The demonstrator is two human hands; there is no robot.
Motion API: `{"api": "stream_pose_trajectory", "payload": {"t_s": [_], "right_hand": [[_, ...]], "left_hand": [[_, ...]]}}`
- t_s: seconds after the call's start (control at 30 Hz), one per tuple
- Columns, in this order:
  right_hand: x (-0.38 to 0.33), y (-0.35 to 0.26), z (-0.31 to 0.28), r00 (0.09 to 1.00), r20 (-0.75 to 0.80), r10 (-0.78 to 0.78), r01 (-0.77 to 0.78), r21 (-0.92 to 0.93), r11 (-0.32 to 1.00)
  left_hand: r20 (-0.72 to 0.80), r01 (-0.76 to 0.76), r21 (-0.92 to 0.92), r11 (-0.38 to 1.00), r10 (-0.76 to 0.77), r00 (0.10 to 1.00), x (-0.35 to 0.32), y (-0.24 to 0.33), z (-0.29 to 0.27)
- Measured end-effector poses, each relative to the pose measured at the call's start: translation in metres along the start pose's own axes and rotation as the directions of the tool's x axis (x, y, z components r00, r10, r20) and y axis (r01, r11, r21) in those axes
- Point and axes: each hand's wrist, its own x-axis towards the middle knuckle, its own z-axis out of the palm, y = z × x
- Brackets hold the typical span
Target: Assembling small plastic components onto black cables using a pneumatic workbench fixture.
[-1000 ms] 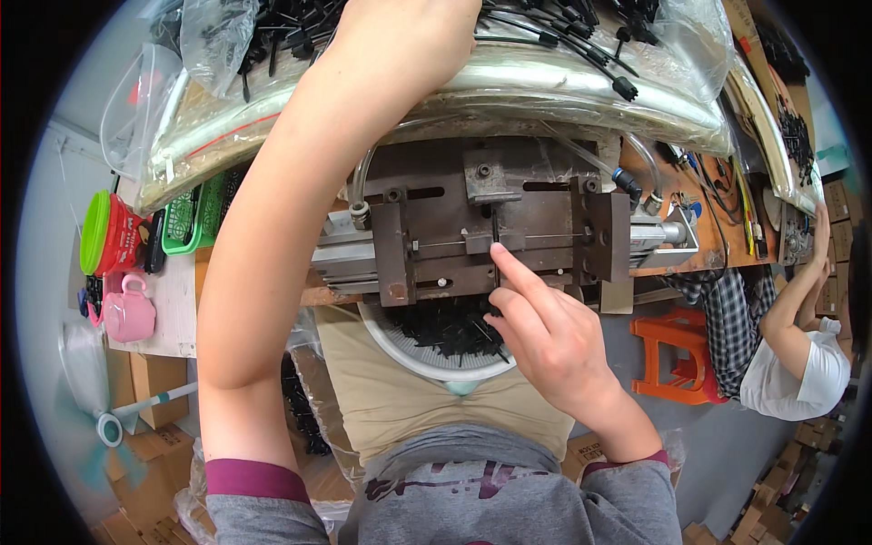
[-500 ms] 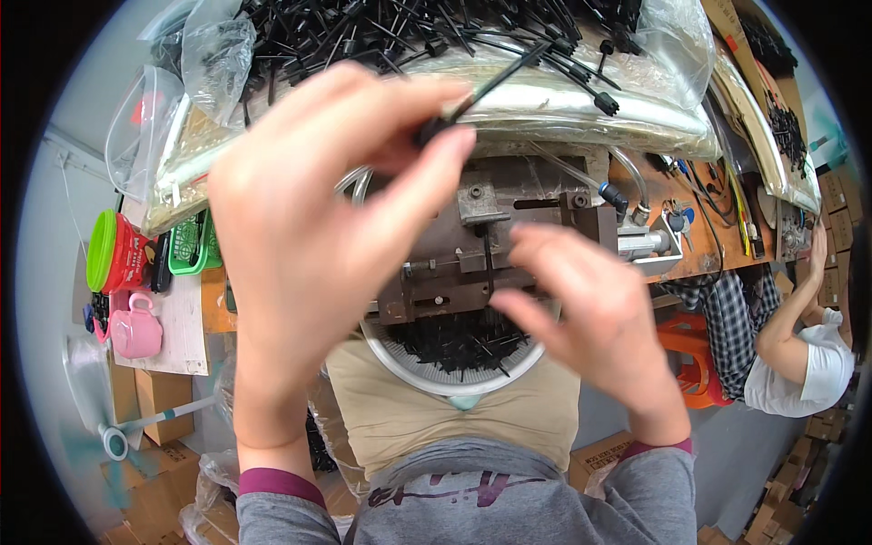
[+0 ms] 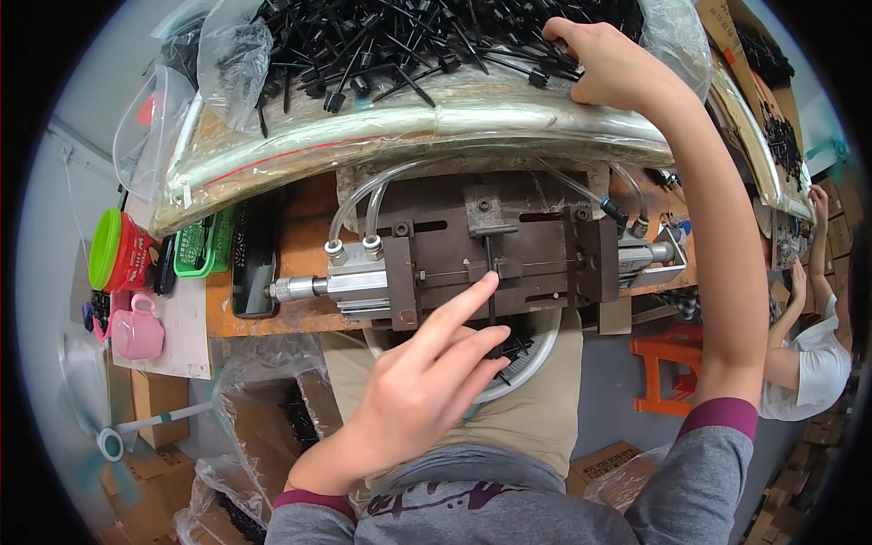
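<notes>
My left hand (image 3: 413, 386) is low over the clamping fixture (image 3: 538, 243), a dark metal block with a pneumatic cylinder at each side. Its index finger stretches out to a thin black rod (image 3: 489, 247) standing in line at the fixture's middle. The other fingers are loosely bent, and nothing shows gripped in them. Up at the far right, my right hand (image 3: 613, 68) reaches into a heap of black plastic stems with knobbed heads (image 3: 391, 41). Its thumb and fingers are apart around the heap's edge; no stem is clearly held.
A plastic-wrapped padded rim (image 3: 363, 136) borders the heap. Clear air hoses (image 3: 350, 204) loop behind the fixture. Below it, a white round basket (image 3: 548, 350) on my lap holds black pieces. A black tray (image 3: 252, 272) and pink cup (image 3: 138, 331) stand left; a co-worker (image 3: 808, 363) sits right.
My left hand came down from above the bench to the fixture, and the black stem it held no longer shows in it. My right hand left the fixture for the heap.
</notes>
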Motion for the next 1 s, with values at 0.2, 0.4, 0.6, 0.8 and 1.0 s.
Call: {"api": "stream_pose_trajectory", "payload": {"t_s": [0.2, 0.4, 0.6, 0.8, 1.0], "right_hand": [[0.003, 0.028, 0.011, 0.978, -0.024, -0.207, 0.206, -0.043, 0.978], [-0.011, 0.038, 0.002, 0.946, -0.113, -0.305, 0.303, -0.033, 0.952], [-0.030, 0.036, -0.014, 0.901, -0.317, -0.296, 0.317, 0.013, 0.948], [-0.051, 0.010, -0.040, 0.966, -0.201, 0.162, 0.010, 0.656, 0.755], [-0.113, -0.040, -0.028, 0.985, 0.110, 0.135, -0.125, 0.986, 0.108]], "left_hand": [[-0.043, -0.085, 0.226, 0.970, 0.097, 0.994, -0.009, -0.014, 0.027], [-0.042, -0.127, 0.386, 0.914, 0.155, 0.987, -0.013, -0.023, 0.046], [-0.012, -0.132, 0.398, 0.908, 0.149, 0.989, 0.000, -0.026, 0.044], [0.042, -0.074, 0.414, 0.907, 0.063, 0.997, 0.000, -0.021, 0.040], [-0.126, -0.009, 0.040, 0.999, 0.013, 0.992, 0.009, -0.007, 0.021]]}}
